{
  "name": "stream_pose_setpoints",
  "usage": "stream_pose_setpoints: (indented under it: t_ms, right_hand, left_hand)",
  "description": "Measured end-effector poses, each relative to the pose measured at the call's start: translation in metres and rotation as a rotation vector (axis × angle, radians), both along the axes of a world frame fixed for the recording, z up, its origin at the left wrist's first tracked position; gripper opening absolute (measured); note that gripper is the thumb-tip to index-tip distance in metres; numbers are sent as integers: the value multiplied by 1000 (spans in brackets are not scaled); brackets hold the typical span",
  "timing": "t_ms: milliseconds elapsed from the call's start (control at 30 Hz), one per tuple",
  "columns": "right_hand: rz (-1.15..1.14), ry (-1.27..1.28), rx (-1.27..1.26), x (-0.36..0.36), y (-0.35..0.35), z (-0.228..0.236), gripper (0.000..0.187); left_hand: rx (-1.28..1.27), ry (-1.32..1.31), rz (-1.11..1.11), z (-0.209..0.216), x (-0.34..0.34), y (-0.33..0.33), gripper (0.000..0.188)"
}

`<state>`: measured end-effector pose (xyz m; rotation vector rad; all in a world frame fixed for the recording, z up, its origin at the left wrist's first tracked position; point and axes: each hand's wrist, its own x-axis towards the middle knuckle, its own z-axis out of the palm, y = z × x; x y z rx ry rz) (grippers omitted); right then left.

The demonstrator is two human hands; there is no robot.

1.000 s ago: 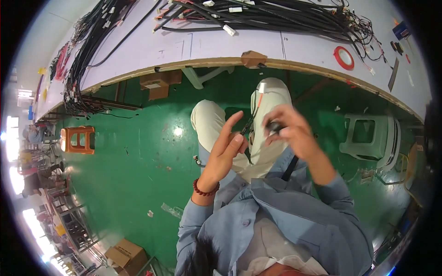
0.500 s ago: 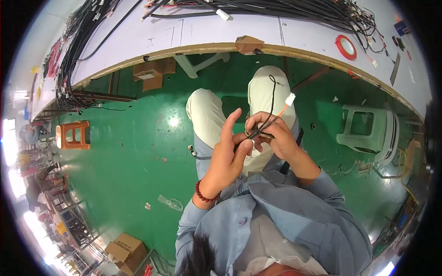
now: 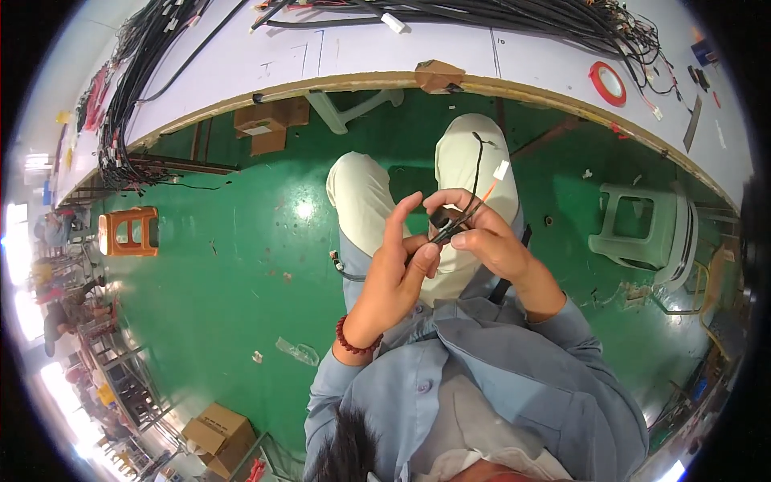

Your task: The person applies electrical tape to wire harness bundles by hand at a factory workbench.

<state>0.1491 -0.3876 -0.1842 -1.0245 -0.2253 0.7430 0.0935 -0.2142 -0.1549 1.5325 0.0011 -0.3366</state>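
Above my lap, my left hand [image 3: 391,273] pinches a black wiring harness [image 3: 475,169] between thumb and fingers, its index finger raised. My right hand [image 3: 496,247] closes round the same wires just to the right, its thumb near the pinched spot and its index finger arched over. Between the hands sits a small black piece [image 3: 439,218], partly hidden; I cannot tell what it is. From the bundle a black branch and an orange wire stick up past the right fingers. The orange wire ends in a white connector [image 3: 501,170]. Another connector end [image 3: 335,256] hangs out left of my left forearm.
Ahead stands a white worktable [image 3: 361,60] bearing bundles of black cables [image 3: 450,18] and a roll of red tape [image 3: 608,83]. An orange stool [image 3: 128,231] is at left, a pale green chair [image 3: 634,221] at right. Cardboard boxes [image 3: 221,440] stand on the green floor.
My right thumb has come down toward the wires, and the right index finger has lifted. The small black piece between the hands now shows more. The white connector has shifted slightly left.
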Motion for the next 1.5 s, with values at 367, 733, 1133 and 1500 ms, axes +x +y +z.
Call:
stream_pose_setpoints:
  t_ms: [367, 733, 1133, 1500]
  right_hand:
    - [-25, -725, -611, 16, -50, 24, 52]
    - [-873, -1310, -1181, 125, -71, 64, 52]
    - [142, -1510, -786, 37, -16, 54, 20]
    - [29, -1526, -802, 16, -13, 54, 11]
  left_hand:
    - [2, -71, 106, 7, -5, 13, 33]
    - [91, -52, 129, 7, 0, 10, 26]
    - [517, -293, 37, 4, 2, 14, 18]
    - [540, -376, -57, 8, -3, 13, 16]
